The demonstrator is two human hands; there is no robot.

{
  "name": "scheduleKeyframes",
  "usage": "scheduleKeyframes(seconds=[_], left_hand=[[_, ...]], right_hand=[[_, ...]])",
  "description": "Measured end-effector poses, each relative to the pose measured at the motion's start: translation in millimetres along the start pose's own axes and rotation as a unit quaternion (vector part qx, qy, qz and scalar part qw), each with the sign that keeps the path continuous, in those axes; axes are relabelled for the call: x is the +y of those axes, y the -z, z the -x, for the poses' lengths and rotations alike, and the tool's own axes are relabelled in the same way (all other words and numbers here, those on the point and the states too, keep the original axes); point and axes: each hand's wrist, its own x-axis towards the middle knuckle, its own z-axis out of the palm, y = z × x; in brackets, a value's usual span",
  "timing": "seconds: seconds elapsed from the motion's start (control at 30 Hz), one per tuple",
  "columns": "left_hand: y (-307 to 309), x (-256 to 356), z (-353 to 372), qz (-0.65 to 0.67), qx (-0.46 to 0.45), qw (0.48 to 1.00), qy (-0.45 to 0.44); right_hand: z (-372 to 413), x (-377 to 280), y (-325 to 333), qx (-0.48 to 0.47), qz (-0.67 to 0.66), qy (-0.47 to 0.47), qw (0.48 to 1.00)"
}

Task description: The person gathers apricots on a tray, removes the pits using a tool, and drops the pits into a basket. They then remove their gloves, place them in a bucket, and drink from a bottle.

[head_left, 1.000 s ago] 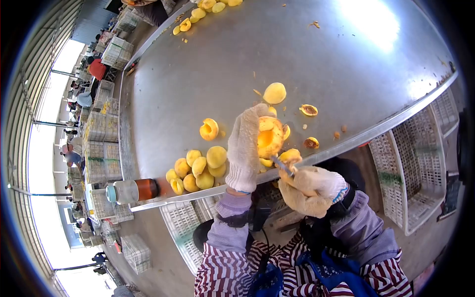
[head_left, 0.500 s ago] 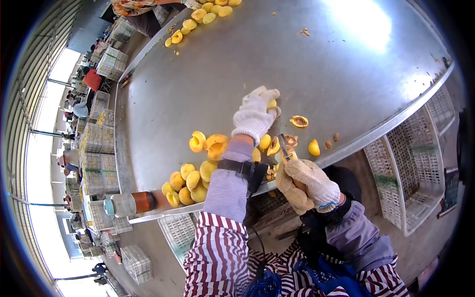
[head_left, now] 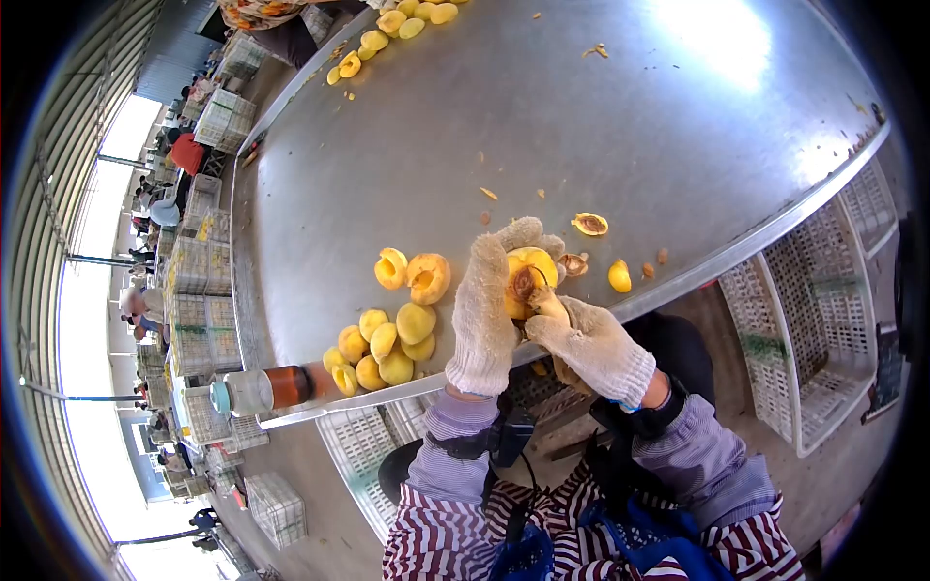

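Observation:
My left hand, in a knitted work glove, is wrapped round a yellow peach half with a brown, pitted centre facing up. My right hand, gloved too, is closed and touches the lower edge of that fruit; a thin curved tool tip shows at its fingers, the rest hidden. Left of my hands, yellow peaches are piled by the table edge, with two hollowed ones just above them. To the right lie a cut half with a brown centre and a small yellow piece.
A metal table spans the view. A bottle of reddish-brown liquid lies at its left corner. White plastic crates stand below the right edge, others beneath the near edge. Across the table, a person is beside more peaches.
My left hand has come back toward my body and turned, now showing the peach half. My right hand has moved left and up against it. The hand-held fruit is now between both hands.

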Motion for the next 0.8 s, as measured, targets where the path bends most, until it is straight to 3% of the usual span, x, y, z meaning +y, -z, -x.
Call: scheduleKeyframes(seconds=[0.07, 0.17, 0.27, 0.37, 0.47, 0.57, 0.67, 0.7, 0.77, 0.8], left_hand=[[2, -1, 2, -0.010, -0.010, 1.000, -0.022], [1, -4, 5, -0.097, 0.029, 0.992, -0.078], [1, 4, 5, -0.144, 0.035, 0.987, -0.069], [-4, 21, 4, -0.161, 0.000, 0.987, 0.018], [-4, 21, 5, -0.309, -0.039, 0.943, -0.119], [2, 13, 6, -0.379, -0.096, 0.879, -0.272], [-16, 42, 15, -0.125, -0.136, 0.983, -0.023], [-16, 43, 16, -0.085, -0.075, 0.994, -0.006], [-11, 45, 19, -0.004, 0.054, 0.998, 0.016], [5, 39, 17, -0.064, 0.098, 0.993, -0.012]], right_hand=[[-3, 8, 1, 0.010, 0.046, 0.043, 0.998], [-1, 4, -1, -0.017, 0.027, -0.003, 0.999], [-3, 0, 4, -0.077, 0.034, -0.055, 0.995], [2, -15, 11, -0.134, 0.039, -0.114, 0.984], [8, -24, 19, -0.185, -0.016, -0.194, 0.963], [10, -4, 22, -0.258, -0.148, -0.104, 0.949], [9, 2, 19, -0.294, -0.205, -0.099, 0.928], [10, 0, 19, -0.316, -0.213, -0.104, 0.918], [21, -6, 11, -0.257, -0.225, -0.049, 0.939], [24, -8, 10, -0.224, -0.232, -0.019, 0.946]])
